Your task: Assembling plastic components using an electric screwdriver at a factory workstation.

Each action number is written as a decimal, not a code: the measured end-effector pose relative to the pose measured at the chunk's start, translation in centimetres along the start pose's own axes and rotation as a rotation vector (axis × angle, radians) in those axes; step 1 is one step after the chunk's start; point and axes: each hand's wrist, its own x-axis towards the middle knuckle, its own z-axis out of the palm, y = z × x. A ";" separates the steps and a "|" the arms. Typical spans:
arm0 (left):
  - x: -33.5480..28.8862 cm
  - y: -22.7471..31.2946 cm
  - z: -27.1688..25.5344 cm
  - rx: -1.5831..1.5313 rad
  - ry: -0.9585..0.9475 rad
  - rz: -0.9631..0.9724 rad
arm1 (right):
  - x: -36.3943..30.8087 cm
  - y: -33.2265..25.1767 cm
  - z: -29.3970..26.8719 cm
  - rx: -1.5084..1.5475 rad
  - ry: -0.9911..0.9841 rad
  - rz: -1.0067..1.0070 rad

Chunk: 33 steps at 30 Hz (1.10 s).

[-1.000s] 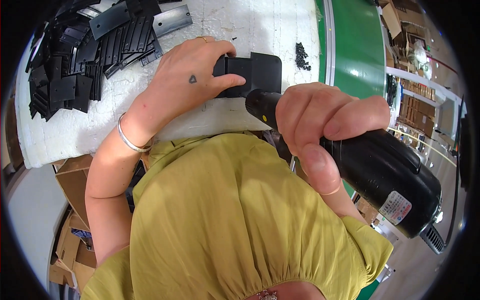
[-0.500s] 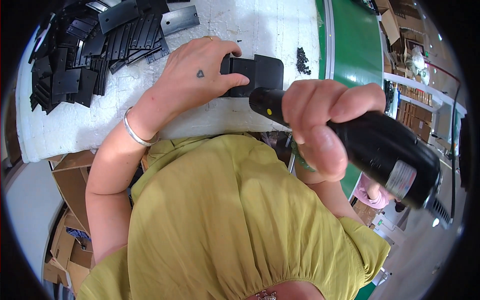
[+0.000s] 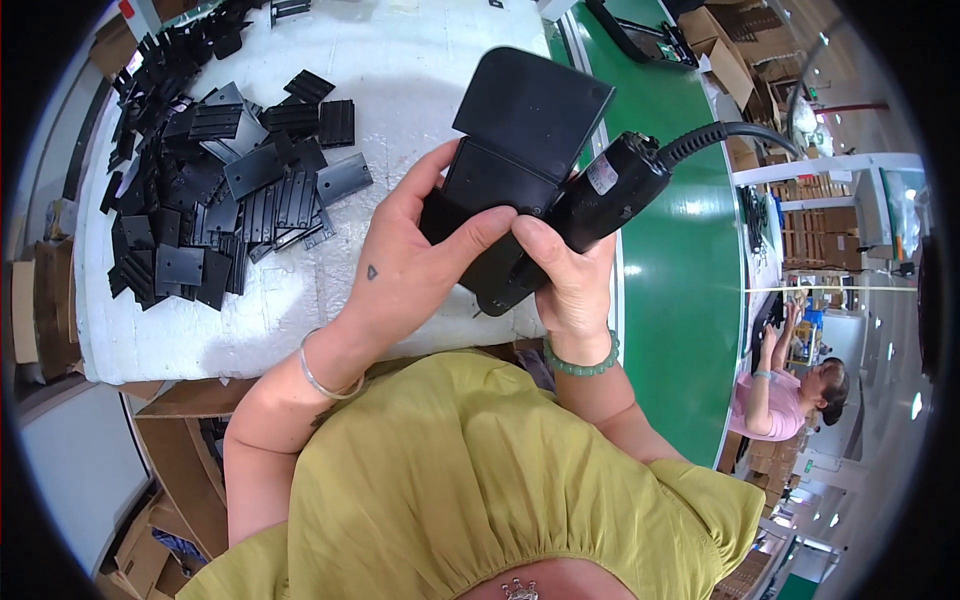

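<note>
Raised over the white table covering, a black plastic part with a broad, round-cornered flap is gripped at its left edge by my left hand. The left thumb lies across its face. My right hand is wrapped round a black corded electric screwdriver, its cord end up and right, its narrow end down and left. The right thumb tip presses on the part next to the left thumb. The right hand's other fingers are mostly hidden behind the tool and part.
A heap of loose black plates covers the left of the table. On the right runs a green surface, with a black housing at its far end. The tool's cable arches right. A co-worker in pink sits beyond.
The black part has risen from the table in my left hand. The screwdriver has turned, its cord end now up and right, and my right hand has come in beside the left.
</note>
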 end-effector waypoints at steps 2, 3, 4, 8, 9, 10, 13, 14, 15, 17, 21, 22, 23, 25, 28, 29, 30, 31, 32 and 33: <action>-0.1 0.9 -0.8 -0.005 -0.136 -0.108 | 0.1 -0.2 -0.7 -0.044 -0.100 0.011; 0.3 1.5 -1.1 0.001 -0.140 -0.112 | 0.3 -0.3 -1.0 -0.038 -0.094 0.011; 1.1 2.1 -1.5 -0.240 -0.193 -0.238 | 0.4 -0.4 -1.2 -0.020 -0.097 0.046; 4.0 3.7 -4.5 -0.619 -0.348 -0.536 | 1.1 -0.9 -2.7 -0.002 -0.045 0.124; 3.7 4.6 -5.2 -0.671 -0.450 -0.558 | 0.6 -1.4 -3.3 -0.002 -0.061 0.132; 3.4 5.0 -5.9 -0.651 -0.463 -0.533 | 0.1 -2.1 -3.6 -0.023 -0.072 0.119; 2.3 4.9 -7.2 -0.580 -0.475 -0.493 | -0.6 -1.9 -4.0 -0.113 -0.094 0.077; 1.7 5.1 -7.6 -0.594 -0.480 -0.485 | -0.9 -1.7 -4.1 -0.094 -0.052 0.097; 1.2 4.8 -8.3 -0.334 -0.322 -0.415 | -1.1 -1.3 -3.7 -0.002 0.002 0.101; 0.0 4.9 -9.1 0.090 0.098 -0.256 | -0.9 -0.3 -3.8 0.098 0.032 0.063; -3.6 2.3 -4.7 -0.159 -0.435 -0.092 | -0.5 0.1 -0.3 0.028 -0.204 -0.031; -4.5 2.7 -4.9 -0.124 -0.413 -0.075 | -0.3 0.2 0.1 -0.048 -0.298 -0.044; -5.1 3.2 -5.1 -0.015 -0.261 -0.057 | -0.5 0.6 1.0 -0.058 -0.267 -0.059; -5.4 6.2 -6.5 0.035 0.018 -0.089 | 0.3 -0.5 1.2 0.005 -0.442 0.050; -4.8 9.2 -11.2 0.002 0.426 0.184 | 1.8 -1.0 0.3 0.033 -0.308 0.087; -6.1 9.3 -14.9 0.131 0.629 0.249 | 2.4 -0.7 0.6 0.031 -0.308 0.147; -8.2 9.1 -18.7 0.169 0.804 0.387 | 3.0 -0.3 0.9 0.042 -0.346 0.182; -10.1 8.7 -23.4 0.190 0.887 0.398 | 3.3 0.4 1.4 0.047 -0.360 0.216; -11.5 8.0 -26.3 0.152 0.989 0.381 | 3.4 0.6 1.2 0.077 -0.366 0.240; -12.8 7.6 -28.4 0.226 1.071 0.281 | 3.3 0.8 0.5 0.094 -0.373 0.231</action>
